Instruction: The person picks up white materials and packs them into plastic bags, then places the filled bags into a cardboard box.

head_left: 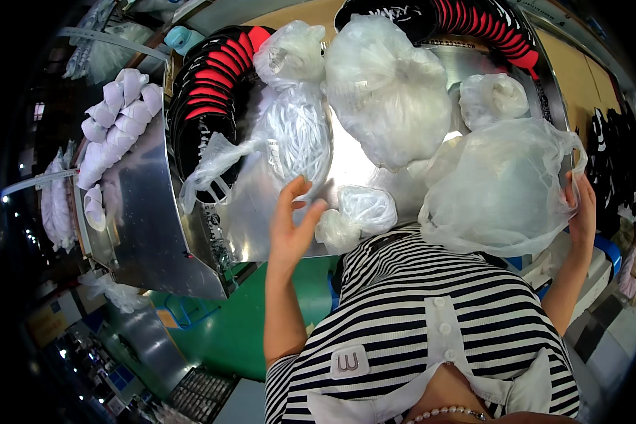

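Note:
My right hand grips the edge of a large clear plastic bag, which lies puffed out at the near right of the metal table. It looks almost see-through, and no contents show in it. My left hand is open, thumb and fingers apart. Its fingertips are at the lower edge of a clear bag of thin white strips; whether they touch it I cannot tell. Just right of that hand sits a small knotted bag of white strips. A big filled plastic bag stands in the middle.
Smaller plastic bags lie farther back. Curved rows of black and red pieces line the table's left and far sides. Nested white pieces are on the metal surface at left. The metal table borders a green floor.

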Motion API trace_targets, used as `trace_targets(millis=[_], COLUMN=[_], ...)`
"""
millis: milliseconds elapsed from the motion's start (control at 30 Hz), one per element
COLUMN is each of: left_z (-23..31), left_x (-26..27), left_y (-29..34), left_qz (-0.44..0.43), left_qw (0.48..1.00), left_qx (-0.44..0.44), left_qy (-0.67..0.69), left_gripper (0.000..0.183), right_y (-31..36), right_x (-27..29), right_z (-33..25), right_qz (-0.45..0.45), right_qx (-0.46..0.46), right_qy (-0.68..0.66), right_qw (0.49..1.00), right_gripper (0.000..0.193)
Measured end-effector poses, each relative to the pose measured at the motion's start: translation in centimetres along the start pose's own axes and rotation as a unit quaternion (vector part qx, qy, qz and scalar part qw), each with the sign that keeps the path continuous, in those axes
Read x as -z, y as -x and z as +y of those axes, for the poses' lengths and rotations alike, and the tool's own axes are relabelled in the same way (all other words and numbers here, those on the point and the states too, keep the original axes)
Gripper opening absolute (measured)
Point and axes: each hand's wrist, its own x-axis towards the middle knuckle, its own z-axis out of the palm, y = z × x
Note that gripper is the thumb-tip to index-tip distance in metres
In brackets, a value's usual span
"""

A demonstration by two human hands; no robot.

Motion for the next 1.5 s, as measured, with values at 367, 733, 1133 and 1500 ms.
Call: trace_targets(millis=[367,733,1133,1500], left_z=[-7.4,1.2,4.3,2.5], left_x=[-3.3,-3.1,-7.6,-8.1], left_y=[-1.0,-2.8,-1.4,-2.7], left_qz=[-0.107,-0.199,-0.035,-0.080], left_qw=[0.994,0.857,0.874,0.798], left_qx=[0.010,0.165,0.112,0.222], left_qy=[-0.024,0.446,0.472,0.555], left_gripper=[0.051,0.039,0.039,0.037], right_y=[2.0,6.7,6.7,7.3], right_x=[-7.1,-21.1,-23.9,-23.8], right_z=[-0.5,-0.2,4.1,3.0], right_qz=[0.123,-0.298,-0.325,-0.335], right_qx=[0.244,0.303,0.223,0.042], right_qy=[0.344,0.240,0.194,0.077], right_qw=[0.898,0.873,0.898,0.938], right_gripper=[0.020,0.075,0.053,0.048])
